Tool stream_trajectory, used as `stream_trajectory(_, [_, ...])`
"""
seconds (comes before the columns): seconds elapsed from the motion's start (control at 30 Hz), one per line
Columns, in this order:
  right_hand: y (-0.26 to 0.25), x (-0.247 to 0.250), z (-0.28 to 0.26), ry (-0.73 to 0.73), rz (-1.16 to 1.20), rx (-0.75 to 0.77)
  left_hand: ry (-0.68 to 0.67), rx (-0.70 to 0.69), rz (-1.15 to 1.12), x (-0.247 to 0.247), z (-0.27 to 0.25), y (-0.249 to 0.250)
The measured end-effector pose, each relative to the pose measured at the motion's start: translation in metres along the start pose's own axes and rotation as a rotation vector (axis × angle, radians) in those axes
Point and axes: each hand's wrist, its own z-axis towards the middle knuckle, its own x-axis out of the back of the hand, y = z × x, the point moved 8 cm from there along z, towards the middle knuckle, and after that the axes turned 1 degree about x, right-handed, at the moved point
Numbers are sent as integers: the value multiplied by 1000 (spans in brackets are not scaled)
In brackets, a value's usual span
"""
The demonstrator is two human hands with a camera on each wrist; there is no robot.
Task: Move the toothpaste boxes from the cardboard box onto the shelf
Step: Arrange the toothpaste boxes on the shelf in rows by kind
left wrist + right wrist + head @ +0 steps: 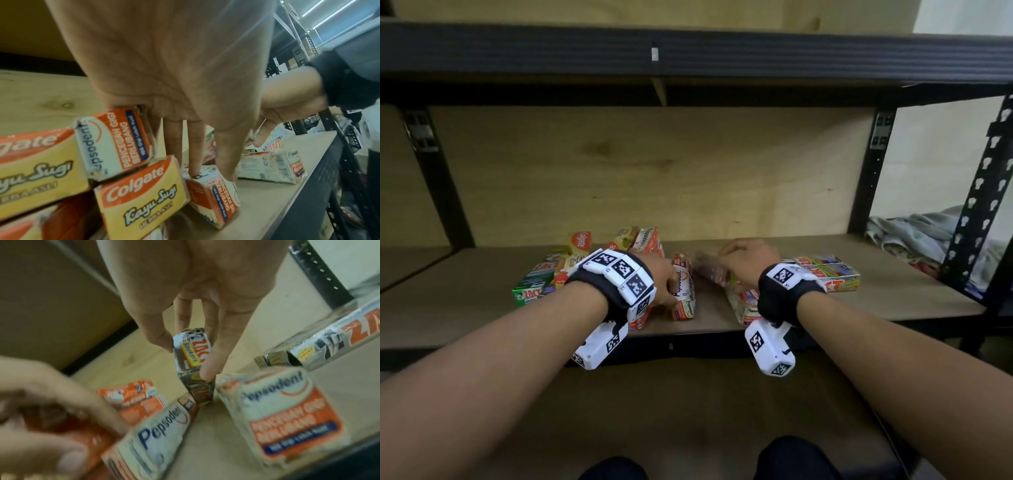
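Note:
Several toothpaste boxes lie on the wooden shelf point(893, 294). My left hand point(667, 281) point(211, 172) reaches down onto a white-and-orange Pepsodent box point(685, 298) point(213, 199) point(156, 443) and pinches it between fingers and thumb. To its right, my right hand point(736, 257) point(185, 360) pinches a silver Zact box point(191, 353) point(709, 270) by its sides, one end tilted down to the shelf board. The cardboard box is out of view.
Colgate boxes point(580, 241) point(144, 199) and a green Zact box point(530, 287) are piled at the left. A Pepsodent pack point(739, 301) point(287, 418) lies under my right wrist, with silver Zact boxes point(828, 274) beyond. An upper shelf beam point(688, 51) hangs overhead. A grey cloth point(914, 233) lies past the right post.

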Motion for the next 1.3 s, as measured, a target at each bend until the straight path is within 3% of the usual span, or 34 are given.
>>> stream_trajectory(0.13, [5, 35, 6, 69, 237, -54, 107, 64, -131, 12, 3, -3])
stream_trajectory(0.23, [-1, 55, 1, -44, 390, -35, 208, 88, -248, 25, 8, -3])
stream_trajectory(0.27, [2, 65, 2, -43, 535, -74, 244, 87, -273, 29, 10, -3])
stream_trajectory(0.4, [15, 91, -11, -54, 708, -249, 356, 98, -312, 43, 19, -1])
stream_trajectory(0.63, [48, 124, -30, -137, 811, -301, 535, -71, -417, 73, 32, 29])
stream_trajectory(0.77, [65, 140, -28, -113, 735, -201, 503, -155, -566, 79, 37, 52])
stream_trajectory(0.93, [93, 156, -31, -135, 633, -83, 455, -66, -718, 76, 52, 77])
stream_trajectory(1.07, [117, 176, -34, -30, 82, -69, 378, -55, -662, 71, 67, 103])
stream_trajectory(1.13, [128, 179, -33, -26, -50, -86, 328, -61, -634, 67, 75, 115])
stream_trajectory(1.3, [159, 186, -27, 21, 66, -125, 240, -41, -581, 53, 95, 140])
